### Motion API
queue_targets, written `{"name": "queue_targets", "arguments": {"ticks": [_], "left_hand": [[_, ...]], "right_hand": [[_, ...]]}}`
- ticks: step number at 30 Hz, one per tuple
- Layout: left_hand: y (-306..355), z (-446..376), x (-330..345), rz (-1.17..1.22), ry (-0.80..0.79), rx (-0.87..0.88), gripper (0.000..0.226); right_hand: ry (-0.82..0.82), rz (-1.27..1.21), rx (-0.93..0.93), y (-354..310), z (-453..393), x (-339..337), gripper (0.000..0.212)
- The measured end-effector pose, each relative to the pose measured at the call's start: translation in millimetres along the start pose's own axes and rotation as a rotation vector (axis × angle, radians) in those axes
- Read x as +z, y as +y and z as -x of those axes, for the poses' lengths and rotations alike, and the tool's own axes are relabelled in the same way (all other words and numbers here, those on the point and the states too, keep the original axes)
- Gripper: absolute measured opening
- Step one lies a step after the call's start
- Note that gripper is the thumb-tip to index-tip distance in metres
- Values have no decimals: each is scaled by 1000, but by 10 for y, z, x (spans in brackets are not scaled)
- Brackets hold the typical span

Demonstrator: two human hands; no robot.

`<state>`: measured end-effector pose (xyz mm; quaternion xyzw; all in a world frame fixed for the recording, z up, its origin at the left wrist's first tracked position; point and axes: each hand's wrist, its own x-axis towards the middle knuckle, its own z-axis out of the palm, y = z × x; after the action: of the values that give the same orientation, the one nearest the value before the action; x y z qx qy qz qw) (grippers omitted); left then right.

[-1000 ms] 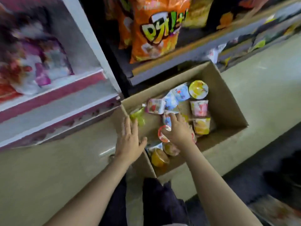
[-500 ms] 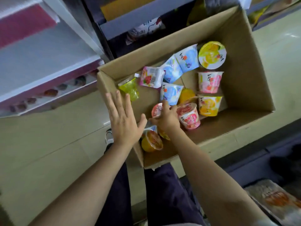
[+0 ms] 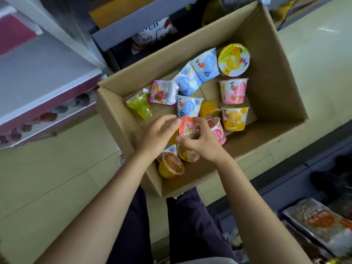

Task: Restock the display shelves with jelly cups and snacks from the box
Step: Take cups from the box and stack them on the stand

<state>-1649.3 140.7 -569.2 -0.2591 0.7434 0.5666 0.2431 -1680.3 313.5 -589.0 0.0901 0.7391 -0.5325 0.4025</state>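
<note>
step: lift jelly cup from box | right hand pinches cup, left hand curls loosely beside it | advice: hold the rim, keep it level

Both forearms bare, no sleeves visible. Left hand, right hand: no rings, no gloves. Dark navy trousers below cardboard box.

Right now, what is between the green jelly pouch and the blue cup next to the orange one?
In the head view, a pink jelly pack lies between the green pouch and the blue cup.
</note>
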Motion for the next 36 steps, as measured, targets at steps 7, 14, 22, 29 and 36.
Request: {"name": "queue_targets", "arguments": {"ticks": [7,14,22,29,36], "left_hand": [[-115,-245,238,272,-196,-119,28],[-371,-402,420,454,10,-404,87],[-593,-421,542,596,134,-482,91],[-542,-412,500,737,149,-429,77],[-527,-330,468,738,172,-415,79]], "right_hand": [[-118,-264,116,12,-98,-237,75],[324,319,373,218,-455,-700,104],[15,583,687,444,-701,-522,119],[168,282,556,500,-872,-416,123],[94,299,420,387,-807,-342,105]]}}
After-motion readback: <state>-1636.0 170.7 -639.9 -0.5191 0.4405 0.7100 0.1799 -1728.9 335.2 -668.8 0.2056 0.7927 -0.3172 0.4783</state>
